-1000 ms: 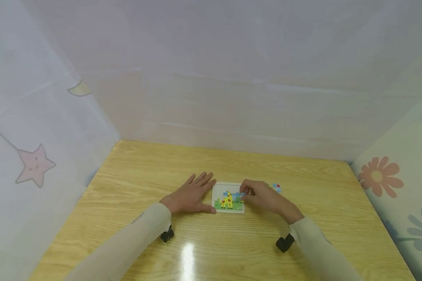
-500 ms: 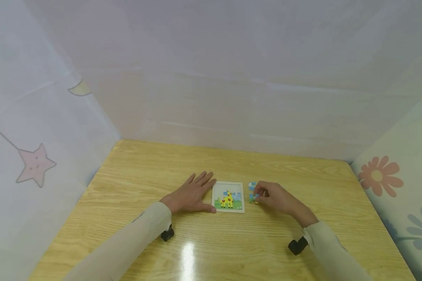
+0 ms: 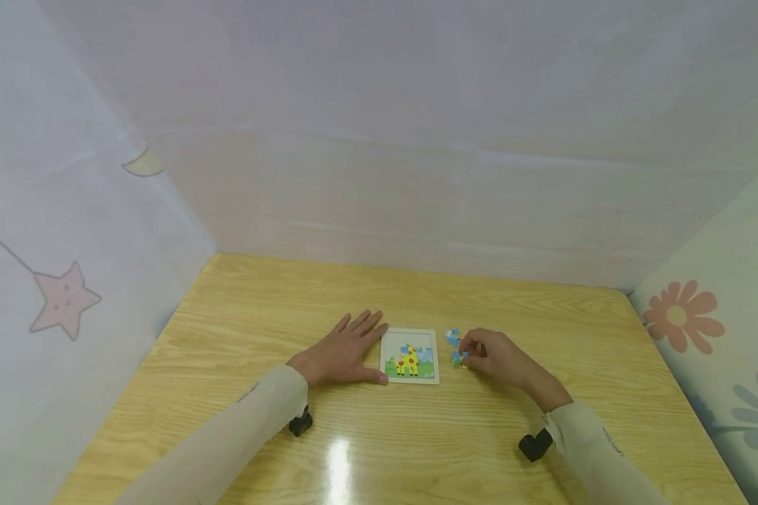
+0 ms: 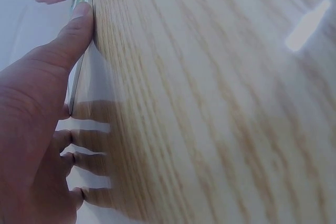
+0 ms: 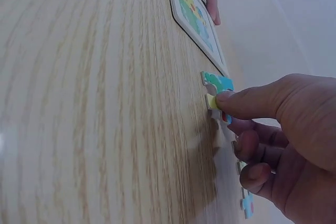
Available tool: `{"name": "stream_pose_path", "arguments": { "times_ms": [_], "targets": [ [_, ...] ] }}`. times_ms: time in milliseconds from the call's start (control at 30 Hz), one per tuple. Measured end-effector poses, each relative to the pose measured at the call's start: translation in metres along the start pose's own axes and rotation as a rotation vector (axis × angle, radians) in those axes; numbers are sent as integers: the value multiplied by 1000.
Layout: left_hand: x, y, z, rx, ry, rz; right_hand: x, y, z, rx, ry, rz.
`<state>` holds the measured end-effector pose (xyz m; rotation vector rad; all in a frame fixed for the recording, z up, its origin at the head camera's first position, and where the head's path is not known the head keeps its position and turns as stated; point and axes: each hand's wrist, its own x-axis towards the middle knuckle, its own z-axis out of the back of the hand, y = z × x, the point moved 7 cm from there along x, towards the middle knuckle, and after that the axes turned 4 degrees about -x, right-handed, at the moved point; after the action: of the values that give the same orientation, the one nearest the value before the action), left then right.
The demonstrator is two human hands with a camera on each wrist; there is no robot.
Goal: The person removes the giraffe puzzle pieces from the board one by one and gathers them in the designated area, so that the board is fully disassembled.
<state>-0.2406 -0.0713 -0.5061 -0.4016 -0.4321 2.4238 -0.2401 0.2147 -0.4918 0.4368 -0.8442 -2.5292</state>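
A person's two bare hands work over a wood-grained counter point(image 3: 366, 449). Just right of the left hand lies a square, pale-rimmed puzzle tray point(image 3: 396, 338), flat on the counter. Its lower part is filled with a picture of a yellow giraffe point(image 3: 408, 362) with red spots, on green with some blue; the upper part shows bare, pale backing.

The left hand point(image 3: 339, 352) is laid out flat with its fingers spread, gripping nothing. Its thumb touches the tray's near left corner and its index finger reaches the far left corner.

To the right of the tray, the right hand point(image 3: 497, 359) pinches a blue, green and yellow puzzle piece point(image 5: 220, 83) between thumb and fingers, just beside the tray and apart from it. Whether those colours belong to one piece or two touching, I cannot tell. A blue and white piece point(image 3: 453, 337) lies a little farther back, near the fingertips. From the right wrist, further pieces point(image 5: 247, 203) show beyond the curled fingers, partly hidden.

Both arms wear beige sleeves point(image 3: 234, 421), with a small black device point(image 3: 300, 421) at each wrist. Pale cloth walls point(image 3: 379, 154) surround the counter, printed with a pink star point(image 3: 66, 300) and a red flower point(image 3: 677, 315).
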Motion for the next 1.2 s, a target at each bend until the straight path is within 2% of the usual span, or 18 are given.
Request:
{"name": "stream_pose_path", "arguments": {
  "times_ms": [233,433,767,933,1200],
  "targets": [
    [0,0,1,-3,5,7,0,0,2,-6,-49,-2],
    [0,-1,1,-3,7,8,11,9,-2,-24,-58,25],
    [0,1,-2,-12,-3,15,35,39,-26,11,13,53],
    [-1,0,-2,-14,-5,10,46,56,-37,-11,28,69],
    [1,-1,-1,6,-3,-6,57,65,-48,-64,53,52]
  ]
}}
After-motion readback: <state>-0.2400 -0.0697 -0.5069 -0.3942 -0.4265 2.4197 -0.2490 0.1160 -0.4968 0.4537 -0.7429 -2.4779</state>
